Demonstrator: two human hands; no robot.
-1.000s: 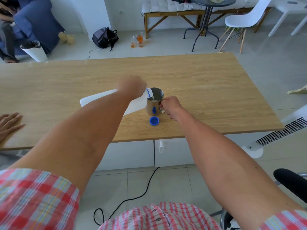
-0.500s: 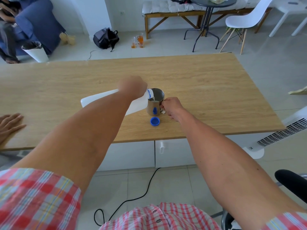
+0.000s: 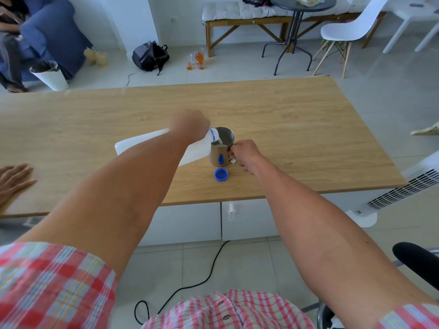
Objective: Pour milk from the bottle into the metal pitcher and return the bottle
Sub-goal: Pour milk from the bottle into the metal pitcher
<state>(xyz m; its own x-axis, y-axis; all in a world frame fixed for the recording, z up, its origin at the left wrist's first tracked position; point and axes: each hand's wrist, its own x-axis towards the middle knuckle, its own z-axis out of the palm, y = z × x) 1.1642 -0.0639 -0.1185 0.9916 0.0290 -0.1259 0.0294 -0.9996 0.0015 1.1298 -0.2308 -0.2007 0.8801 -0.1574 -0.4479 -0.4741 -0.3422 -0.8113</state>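
While milk runs from the tilted bottle (image 3: 190, 150) into the pitcher (image 3: 222, 148), our left hand (image 3: 190, 125) grips the bottle and our right hand (image 3: 245, 155) holds the pitcher's handle at 3 o'clock. The cap (image 3: 221, 174) lies at 6 o'clock on the surface (image 3: 297, 138); returning the bottle remains.

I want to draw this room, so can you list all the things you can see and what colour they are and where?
bottle: 1, white, tipped over pitcher
pitcher: 1, metal, table middle
cap: 1, blue, on table near pitcher
table: 1, wooden
backpack: 1, black, floor
bin: 1, white, floor left
chair: 1, white, far right
round table: 1, dark, far
another person's hand: 1, table's left edge
left hand: grips bottle
right hand: holds pitcher handle
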